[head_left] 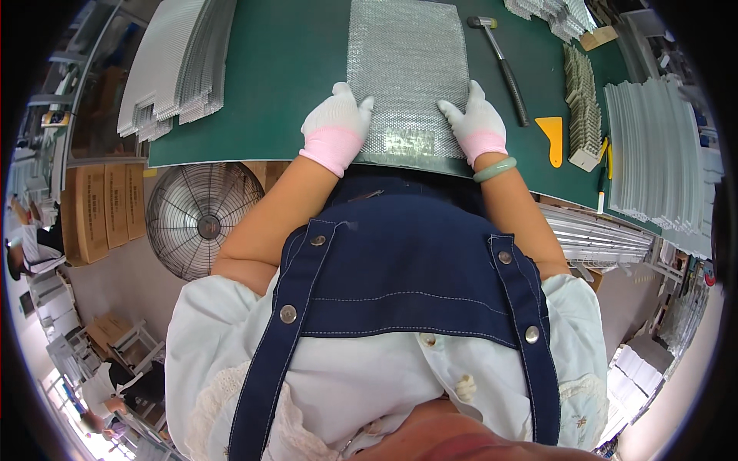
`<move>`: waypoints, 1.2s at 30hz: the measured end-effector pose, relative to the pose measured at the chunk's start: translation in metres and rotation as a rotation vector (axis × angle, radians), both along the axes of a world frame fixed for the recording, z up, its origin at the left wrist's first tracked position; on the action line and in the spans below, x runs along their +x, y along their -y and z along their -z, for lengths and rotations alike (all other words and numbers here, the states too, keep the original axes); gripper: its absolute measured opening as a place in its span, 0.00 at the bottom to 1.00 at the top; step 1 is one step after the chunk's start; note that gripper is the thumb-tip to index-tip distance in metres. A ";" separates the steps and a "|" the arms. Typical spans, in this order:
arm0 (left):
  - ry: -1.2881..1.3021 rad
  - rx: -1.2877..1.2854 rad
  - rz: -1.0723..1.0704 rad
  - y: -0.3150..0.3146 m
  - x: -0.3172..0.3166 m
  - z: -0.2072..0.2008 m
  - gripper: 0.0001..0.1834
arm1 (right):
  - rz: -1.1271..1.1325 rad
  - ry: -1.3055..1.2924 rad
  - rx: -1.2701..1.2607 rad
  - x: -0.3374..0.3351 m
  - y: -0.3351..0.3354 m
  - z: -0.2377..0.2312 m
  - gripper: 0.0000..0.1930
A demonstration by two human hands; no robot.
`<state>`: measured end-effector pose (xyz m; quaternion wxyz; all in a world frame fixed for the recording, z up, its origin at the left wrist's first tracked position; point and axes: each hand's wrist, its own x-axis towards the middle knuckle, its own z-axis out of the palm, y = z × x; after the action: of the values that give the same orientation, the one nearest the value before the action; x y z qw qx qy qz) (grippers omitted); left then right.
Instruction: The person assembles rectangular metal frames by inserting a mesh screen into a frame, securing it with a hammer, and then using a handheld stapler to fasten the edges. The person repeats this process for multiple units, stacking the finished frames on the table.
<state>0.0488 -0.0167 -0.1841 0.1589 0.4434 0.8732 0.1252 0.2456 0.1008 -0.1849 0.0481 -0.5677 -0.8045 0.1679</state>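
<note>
A silvery metal mesh panel [407, 69] lies lengthwise before me, its near end by the table's front edge. My left hand [337, 119], in a white glove with a pink cuff, grips its left edge, the thumb over the top face. On the opposite edge my right hand [478, 123], gloved alike, holds the panel with its thumb on the mesh. The other fingertips are partly hidden. Right of the panel lies a hammer [503, 69] with a black grip. A yellow scraper [551, 140] rests closer to me.
The green tabletop [284, 77] carries stacked mesh panels [181, 61] at the left. A row of small metal pieces [583, 104], a yellow cutter-like tool [605, 169] and pale corrugated-looking strips [653, 154] are at the right. A floor fan [206, 219] and cardboard boxes [92, 211] stand left below the table.
</note>
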 end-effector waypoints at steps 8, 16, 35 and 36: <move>-0.316 0.103 0.066 0.002 0.005 -0.008 0.26 | 0.061 0.063 0.002 -0.006 0.008 -0.009 0.39; -0.548 0.333 0.456 -0.005 -0.017 0.031 0.27 | -0.414 0.236 0.451 0.012 -0.015 0.023 0.33; -0.408 0.204 0.643 -0.037 -0.025 -0.013 0.25 | 0.729 -1.264 -0.585 0.139 -0.389 -0.111 0.17; -0.413 0.191 0.648 -0.034 -0.027 -0.015 0.26 | 0.641 -1.361 -0.569 0.136 -0.396 -0.115 0.11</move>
<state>0.0213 0.0177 -0.1695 -0.0306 0.7247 0.6860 0.0574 0.3812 0.4968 -0.0701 0.4272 -0.5348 -0.3232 0.6535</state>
